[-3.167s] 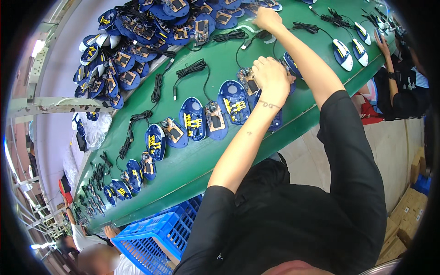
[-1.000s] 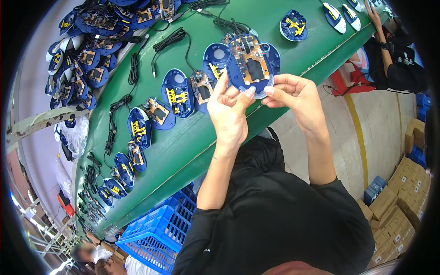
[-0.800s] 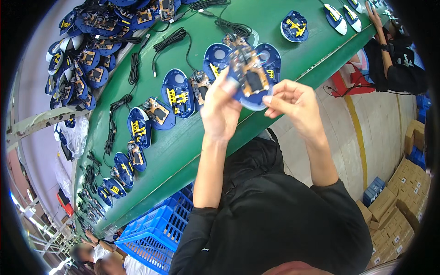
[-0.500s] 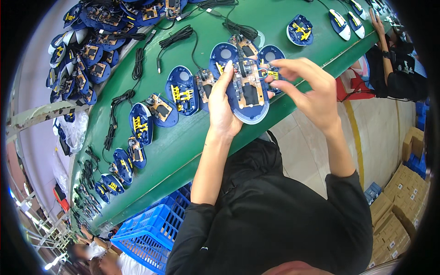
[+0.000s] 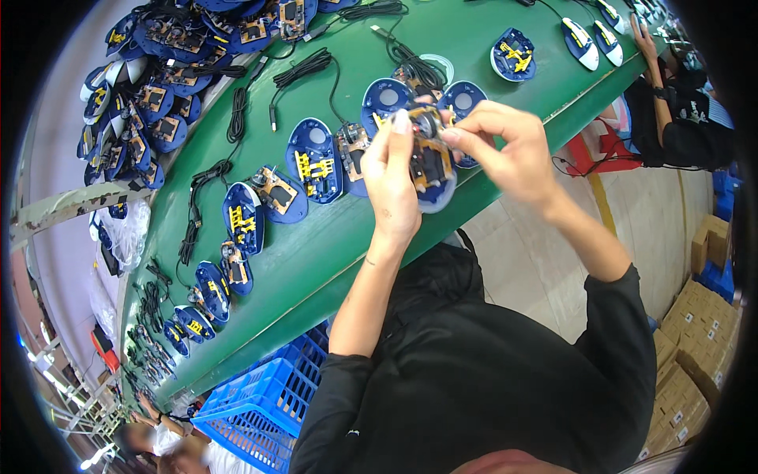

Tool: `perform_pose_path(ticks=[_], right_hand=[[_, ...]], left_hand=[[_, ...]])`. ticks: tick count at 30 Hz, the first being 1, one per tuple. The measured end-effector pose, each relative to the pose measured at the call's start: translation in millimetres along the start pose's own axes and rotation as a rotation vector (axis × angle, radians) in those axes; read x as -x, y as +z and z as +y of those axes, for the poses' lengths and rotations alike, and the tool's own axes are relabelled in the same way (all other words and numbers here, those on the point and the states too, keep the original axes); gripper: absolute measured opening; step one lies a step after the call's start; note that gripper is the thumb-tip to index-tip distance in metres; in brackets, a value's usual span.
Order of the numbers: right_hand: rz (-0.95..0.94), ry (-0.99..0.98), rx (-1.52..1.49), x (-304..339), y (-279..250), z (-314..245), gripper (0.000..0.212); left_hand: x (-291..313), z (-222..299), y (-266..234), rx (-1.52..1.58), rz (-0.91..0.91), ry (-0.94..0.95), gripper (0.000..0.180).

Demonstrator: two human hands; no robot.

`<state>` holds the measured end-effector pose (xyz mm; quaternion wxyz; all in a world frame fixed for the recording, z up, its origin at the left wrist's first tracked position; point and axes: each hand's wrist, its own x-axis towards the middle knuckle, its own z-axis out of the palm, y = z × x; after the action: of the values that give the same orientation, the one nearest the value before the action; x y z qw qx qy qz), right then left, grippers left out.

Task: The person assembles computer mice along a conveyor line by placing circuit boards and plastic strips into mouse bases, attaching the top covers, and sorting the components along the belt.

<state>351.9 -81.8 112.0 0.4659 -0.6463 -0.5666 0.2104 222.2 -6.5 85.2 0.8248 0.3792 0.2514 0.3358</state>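
Note:
Over the near edge of the bench, my left hand [image 5: 395,189] grips an opened computer mouse bottom half [image 5: 438,199], its thumb along the left side. A brown circuit board [image 5: 433,164] with dark parts and a wheel shows on it, tilted and slightly blurred. My right hand [image 5: 509,150] is closed in a pinch at the right side of the board, near the wheel. What lies between those fingertips is too small and covered to make out. Just beyond are two blue mouse top shells [image 5: 387,96] and a coiled black cable [image 5: 422,67].
A row of opened mouse halves [image 5: 314,162] with cables runs along the green bench [image 5: 316,253]. Many more are piled on a shelf [image 5: 47,207] at the left. A blue crate [image 5: 260,395] stands below the bench, cartons [image 5: 695,332] at right. A co-worker's arm [image 5: 655,71] reaches in at far right.
My right hand has moved left and its fingers have closed in a pinch against the board. The held mouse half has tilted, and my left hand has turned with it.

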Motion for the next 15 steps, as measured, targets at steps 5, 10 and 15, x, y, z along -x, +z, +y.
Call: perform_pose_path(ticks=[5, 10, 15], right_hand=[[0.302, -0.083, 0.357, 24.9, 37.9, -16.7, 0.012], [0.02, 0.151, 0.031, 5.2, -3.7, 3.9, 0.026], [0.353, -0.022, 0.999, -45.0, -44.5, 89.7, 0.051]], left_hand=[[-8.8, -2.9, 9.7, -0.12, 0.097, 0.162, 0.037], [-16.1, -1.7, -17.9, 0.08, 0.138, 0.076, 0.046], [-8.0, 11.2, -15.4, 0.206, 0.019, 0.056, 0.063]])
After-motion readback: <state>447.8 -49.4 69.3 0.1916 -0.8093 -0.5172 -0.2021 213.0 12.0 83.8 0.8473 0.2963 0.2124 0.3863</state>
